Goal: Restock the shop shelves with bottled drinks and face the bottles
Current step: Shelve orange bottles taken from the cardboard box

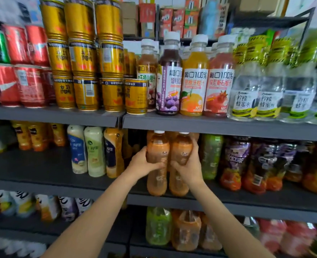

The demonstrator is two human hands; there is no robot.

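At the centre of the frame we see the left hand curled round the left orange bottle and the right hand curled round the right orange bottle touching beside it. Both bottles stand upright at the front edge of the middle shelf, just left of a green bottle.

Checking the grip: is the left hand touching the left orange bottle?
Touching. The head view shows the left hand wrapped around the left orange bottle.
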